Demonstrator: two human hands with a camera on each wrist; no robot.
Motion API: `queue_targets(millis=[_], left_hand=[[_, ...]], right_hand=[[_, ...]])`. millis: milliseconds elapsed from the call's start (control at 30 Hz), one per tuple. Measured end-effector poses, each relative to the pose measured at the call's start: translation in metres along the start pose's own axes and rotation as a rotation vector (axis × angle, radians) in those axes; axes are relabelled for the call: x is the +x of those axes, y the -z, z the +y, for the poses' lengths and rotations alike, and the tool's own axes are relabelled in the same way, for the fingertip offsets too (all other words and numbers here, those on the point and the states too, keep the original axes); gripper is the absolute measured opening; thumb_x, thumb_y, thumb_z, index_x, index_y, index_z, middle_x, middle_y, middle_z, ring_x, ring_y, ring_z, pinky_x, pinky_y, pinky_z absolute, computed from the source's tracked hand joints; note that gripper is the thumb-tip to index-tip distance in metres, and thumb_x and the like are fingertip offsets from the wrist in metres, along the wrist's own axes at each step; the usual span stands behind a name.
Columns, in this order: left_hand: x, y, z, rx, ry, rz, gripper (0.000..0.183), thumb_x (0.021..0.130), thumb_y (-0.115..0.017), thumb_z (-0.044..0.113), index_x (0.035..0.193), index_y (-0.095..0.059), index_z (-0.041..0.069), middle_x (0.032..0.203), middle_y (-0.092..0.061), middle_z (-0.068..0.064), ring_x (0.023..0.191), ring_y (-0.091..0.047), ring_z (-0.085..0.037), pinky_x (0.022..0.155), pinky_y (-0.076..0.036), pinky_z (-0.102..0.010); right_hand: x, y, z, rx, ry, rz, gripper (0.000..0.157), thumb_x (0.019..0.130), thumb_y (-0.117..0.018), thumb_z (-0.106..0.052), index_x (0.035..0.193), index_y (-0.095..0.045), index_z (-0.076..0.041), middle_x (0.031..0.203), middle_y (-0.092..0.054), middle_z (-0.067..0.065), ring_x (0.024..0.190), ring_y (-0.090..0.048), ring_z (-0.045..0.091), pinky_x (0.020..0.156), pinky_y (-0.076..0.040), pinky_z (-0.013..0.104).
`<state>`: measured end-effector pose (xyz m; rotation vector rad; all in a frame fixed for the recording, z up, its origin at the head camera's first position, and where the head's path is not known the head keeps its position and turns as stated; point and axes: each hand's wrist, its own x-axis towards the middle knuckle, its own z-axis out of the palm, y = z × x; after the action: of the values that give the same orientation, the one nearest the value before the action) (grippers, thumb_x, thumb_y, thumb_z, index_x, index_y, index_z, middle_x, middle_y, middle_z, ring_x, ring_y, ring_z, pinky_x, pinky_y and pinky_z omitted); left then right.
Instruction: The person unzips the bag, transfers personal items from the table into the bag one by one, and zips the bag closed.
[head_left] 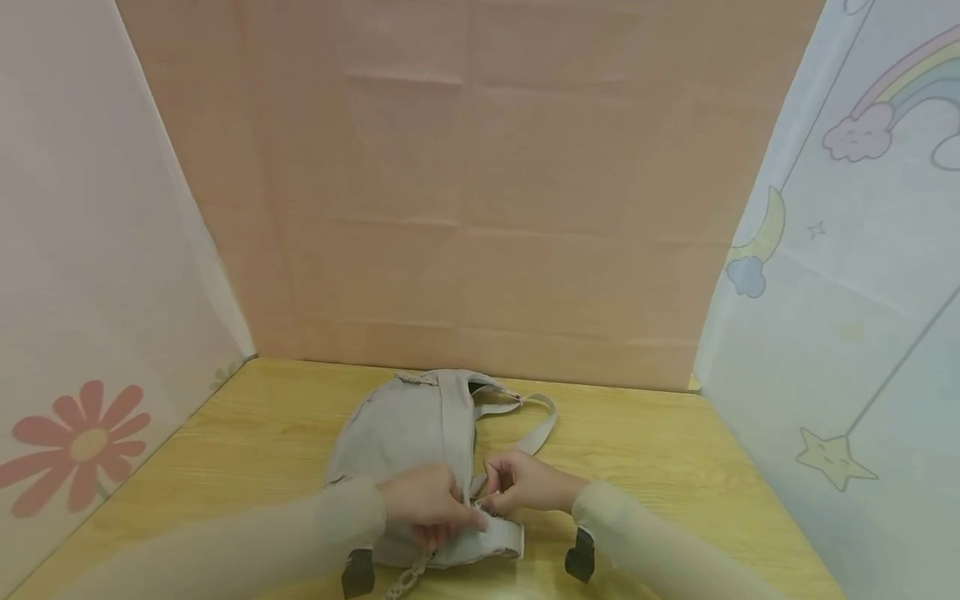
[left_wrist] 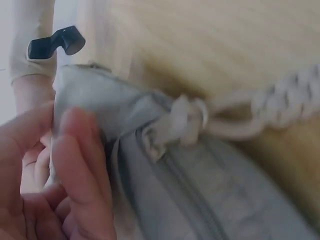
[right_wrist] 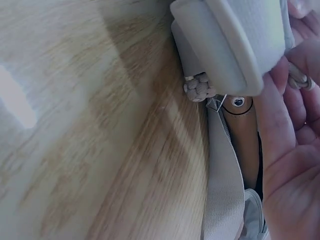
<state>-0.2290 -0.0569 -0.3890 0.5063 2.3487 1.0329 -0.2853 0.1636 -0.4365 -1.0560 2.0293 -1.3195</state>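
Note:
A light grey backpack [head_left: 397, 433] lies on the table. My left hand [head_left: 423, 500] pinches the bag's fabric near its front end, close to a zipper [left_wrist: 192, 192] with a braided cord [left_wrist: 292, 100] hanging from its slider. Across the opening edge, my right hand [head_left: 534, 483] pinches a small light loop [right_wrist: 299, 77], which looks like a zipper pull and is partly hidden by the fingers. Beneath that hand, a tan item with a round metal stud [right_wrist: 245, 135] shows beside a grey strap [right_wrist: 225, 185]. A folded fabric band [right_wrist: 225, 45] sticks out near the fingertips.
The wooden table [head_left: 660, 467] extends to both sides of the bag. A loose shoulder strap [head_left: 542, 432] loops out at the bag's far right. An orange-brown backdrop [head_left: 480, 208] stands behind, with patterned side panels [head_left: 862, 333] at left and right.

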Motion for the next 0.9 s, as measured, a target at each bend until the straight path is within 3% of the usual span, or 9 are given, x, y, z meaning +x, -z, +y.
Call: queue_targets(millis=[167,333,533,633,733,900], left_hand=[[0.003,-0.010,0.001,-0.096,0.054,0.007,0.032,0.080,-0.078,0.024,0.058,-0.065,0.005,0.047,-0.060,-0.002,0.038,-0.052,-0.007,0.040,-0.045,-0.022],[0.006,-0.012,0.001,-0.172,0.049,-0.038,0.024,0.084,-0.071,0.009,0.063,-0.062,0.001,0.057,-0.067,-0.011,0.044,-0.057,-0.008,0.045,-0.049,-0.022],[0.006,-0.012,0.001,-0.190,0.027,-0.052,0.023,0.085,-0.068,0.007,0.065,-0.060,0.001,0.060,-0.068,-0.013,0.046,-0.059,-0.010,0.047,-0.052,-0.025],[0.004,-0.012,0.002,-0.166,0.021,-0.046,0.026,0.086,-0.070,0.013,0.064,-0.064,0.000,0.059,-0.068,-0.011,0.044,-0.058,-0.010,0.046,-0.051,-0.025],[0.002,-0.012,0.004,-0.143,0.014,-0.119,0.033,0.088,-0.068,0.021,0.064,-0.068,-0.001,0.059,-0.068,-0.014,0.042,-0.057,-0.009,0.043,-0.049,-0.024],[0.000,-0.013,0.002,-0.198,0.031,-0.327,0.038,0.094,-0.061,0.028,0.078,-0.074,-0.004,0.074,-0.070,-0.026,0.045,-0.060,-0.007,0.042,-0.046,-0.019]], right_hand=[[-0.002,-0.001,-0.004,0.037,-0.013,-0.030,0.016,0.084,-0.064,0.002,0.081,-0.050,0.009,0.079,-0.066,-0.005,0.068,-0.060,0.000,0.061,-0.049,0.016],[-0.002,0.000,-0.006,0.029,-0.017,-0.046,0.015,0.085,-0.066,0.000,0.083,-0.052,0.008,0.085,-0.067,0.003,0.076,-0.063,0.004,0.067,-0.052,0.019],[-0.002,0.003,-0.008,-0.046,-0.009,-0.060,0.014,0.086,-0.068,-0.005,0.085,-0.056,0.002,0.087,-0.068,0.005,0.081,-0.065,0.005,0.077,-0.052,0.023],[-0.003,0.004,-0.009,-0.083,-0.003,-0.057,0.013,0.087,-0.068,-0.007,0.085,-0.057,-0.001,0.086,-0.068,0.004,0.078,-0.064,0.004,0.076,-0.052,0.023],[-0.005,0.006,-0.008,-0.108,-0.012,-0.047,0.013,0.087,-0.068,-0.009,0.085,-0.058,-0.002,0.084,-0.068,0.001,0.076,-0.063,0.004,0.073,-0.052,0.022],[-0.007,0.008,-0.006,-0.095,-0.036,-0.044,0.012,0.087,-0.068,-0.009,0.086,-0.058,-0.002,0.087,-0.069,0.000,0.078,-0.065,0.006,0.075,-0.052,0.023]])
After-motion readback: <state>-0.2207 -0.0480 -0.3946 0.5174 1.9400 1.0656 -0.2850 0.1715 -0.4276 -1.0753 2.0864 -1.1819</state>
